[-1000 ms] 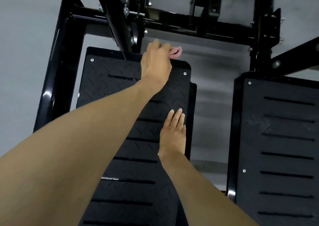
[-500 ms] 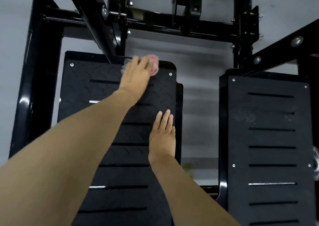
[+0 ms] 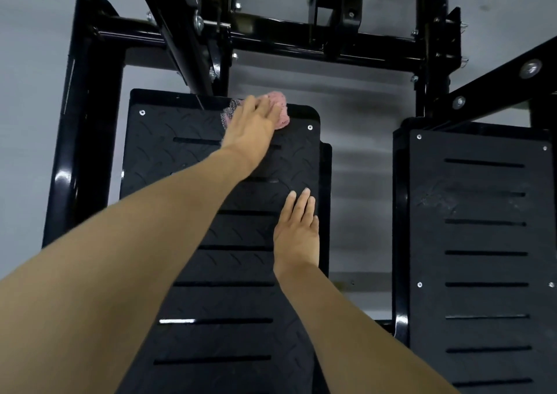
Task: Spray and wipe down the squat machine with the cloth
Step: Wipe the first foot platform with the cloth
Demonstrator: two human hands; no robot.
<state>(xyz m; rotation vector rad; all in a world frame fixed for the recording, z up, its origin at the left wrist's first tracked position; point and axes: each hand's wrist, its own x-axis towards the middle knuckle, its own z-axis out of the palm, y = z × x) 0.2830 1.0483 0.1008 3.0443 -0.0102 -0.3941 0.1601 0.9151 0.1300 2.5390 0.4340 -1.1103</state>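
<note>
L hand lies flat on a pink cloth, fingers straight and close together, pressing it onto the top edge of the left footplate of the squat machine. The cloth is bunched under the fingers. Pink sticks out past the fingertips on the R side, and a grey meshy bit shows on the L side. It sits near the plate's top R corner, just beside a corner screw.

R hand is lower on the same plate near its R edge, palm down, fingers straight and together, holding nothing. Both forearms are bare and come in from the bottom of the view.

The left footplate is black w/ tread pattern and horizontal slots. The right footplate is the same type and sits apart to the R, w/ grey floor showing between them. It has a scuffed, dusty-looking patch near its upper L.

A glossy black frame tube runs down the L side. A crossbar w/ brackets and bolts runs across the top. A diagonal bar w/ two bolts is at upper R.
</note>
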